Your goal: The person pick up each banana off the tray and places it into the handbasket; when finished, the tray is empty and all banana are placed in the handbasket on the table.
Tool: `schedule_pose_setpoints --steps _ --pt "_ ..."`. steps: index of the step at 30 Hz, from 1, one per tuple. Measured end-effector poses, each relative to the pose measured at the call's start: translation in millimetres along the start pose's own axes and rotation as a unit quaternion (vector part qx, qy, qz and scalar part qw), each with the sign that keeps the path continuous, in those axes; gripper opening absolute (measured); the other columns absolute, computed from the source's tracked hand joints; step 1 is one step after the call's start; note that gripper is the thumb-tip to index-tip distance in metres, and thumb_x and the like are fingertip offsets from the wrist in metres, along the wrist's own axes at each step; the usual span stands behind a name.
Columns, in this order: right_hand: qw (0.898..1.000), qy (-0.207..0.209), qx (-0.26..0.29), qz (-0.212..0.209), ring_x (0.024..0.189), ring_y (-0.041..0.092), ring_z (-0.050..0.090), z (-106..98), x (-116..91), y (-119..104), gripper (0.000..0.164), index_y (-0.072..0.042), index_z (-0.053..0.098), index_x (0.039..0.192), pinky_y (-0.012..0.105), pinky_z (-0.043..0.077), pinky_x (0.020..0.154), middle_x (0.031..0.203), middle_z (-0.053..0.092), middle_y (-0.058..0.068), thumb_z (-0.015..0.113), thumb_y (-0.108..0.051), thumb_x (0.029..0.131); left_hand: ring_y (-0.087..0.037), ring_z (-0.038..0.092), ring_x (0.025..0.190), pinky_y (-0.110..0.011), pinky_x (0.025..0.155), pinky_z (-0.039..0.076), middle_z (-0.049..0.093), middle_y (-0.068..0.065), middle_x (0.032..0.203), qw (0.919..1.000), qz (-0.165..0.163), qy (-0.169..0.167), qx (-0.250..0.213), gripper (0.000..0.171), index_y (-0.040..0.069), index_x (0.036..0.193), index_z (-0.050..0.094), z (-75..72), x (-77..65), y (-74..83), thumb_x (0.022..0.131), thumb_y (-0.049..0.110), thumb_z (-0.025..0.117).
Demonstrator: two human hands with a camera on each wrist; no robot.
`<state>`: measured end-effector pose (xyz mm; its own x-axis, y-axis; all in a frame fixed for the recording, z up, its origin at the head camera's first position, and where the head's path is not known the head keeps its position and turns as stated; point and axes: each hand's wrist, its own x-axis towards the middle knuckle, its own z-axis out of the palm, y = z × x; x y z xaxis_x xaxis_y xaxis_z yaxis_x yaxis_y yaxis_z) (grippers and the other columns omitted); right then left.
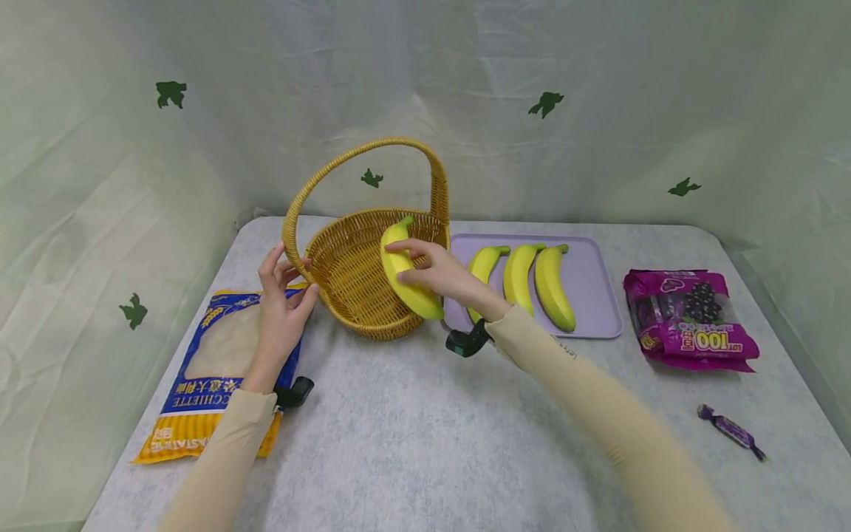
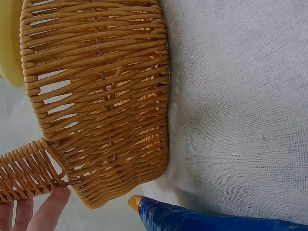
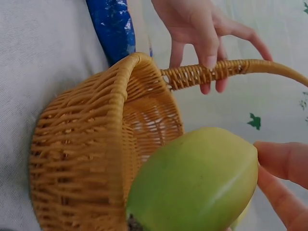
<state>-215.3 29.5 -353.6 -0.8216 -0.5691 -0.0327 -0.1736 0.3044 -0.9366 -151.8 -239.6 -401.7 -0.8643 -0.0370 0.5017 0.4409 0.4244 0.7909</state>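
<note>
A brown wicker basket (image 1: pixel 355 277) with a tall arched handle stands toward the back of the table. My left hand (image 1: pixel 282 307) grips the left foot of that handle, thumb and fingers on either side of it, as the right wrist view also shows. With my right hand (image 1: pixel 442 273) I pinch a yellow banana (image 1: pixel 399 266) over the basket's right rim, its stem pointing up and away. The banana's greenish lower end (image 3: pixel 192 183) fills much of the right wrist view. Three more bananas (image 1: pixel 550 288) lie side by side on a lilac tray (image 1: pixel 598 295) right of the basket.
A blue and yellow pasta bag (image 1: pixel 219 355) lies at the left, partly under my left forearm. On the right are a purple candy bag (image 1: pixel 688 318) and one wrapped candy (image 1: pixel 731 431). A pale curtain (image 1: pixel 425 89) hangs behind the table.
</note>
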Motion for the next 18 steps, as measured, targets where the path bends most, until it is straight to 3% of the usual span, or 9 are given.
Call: schedule_pose_setpoints --steps 8,18 --pt "0.999 -0.003 -0.036 -0.029 0.109 0.02 0.052 30 33 -9 0.047 -0.019 0.054 0.137 0.03 0.048 0.079 0.128 0.054 0.007 0.063 -0.014 0.091 -0.035 0.047 0.12 -0.018 0.086 0.045 0.046 -0.016 0.125 0.9999 -0.007 0.002 0.009 0.072 0.015 0.147 0.013 -0.2 -0.5 -0.8 0.092 -0.006 0.055" --pt "0.999 -0.007 -0.046 -0.025 0.107 0.019 0.053 63 57 -1 0.046 -0.019 0.054 0.137 0.028 0.046 0.079 0.128 0.055 0.009 0.062 -0.012 0.092 -0.043 0.045 0.118 -0.015 0.085 0.044 0.045 -0.021 0.125 1.0 -0.006 0.0 0.0 0.071 0.009 0.145 0.012 0.0 -0.5 5.7 0.092 -0.009 0.055"
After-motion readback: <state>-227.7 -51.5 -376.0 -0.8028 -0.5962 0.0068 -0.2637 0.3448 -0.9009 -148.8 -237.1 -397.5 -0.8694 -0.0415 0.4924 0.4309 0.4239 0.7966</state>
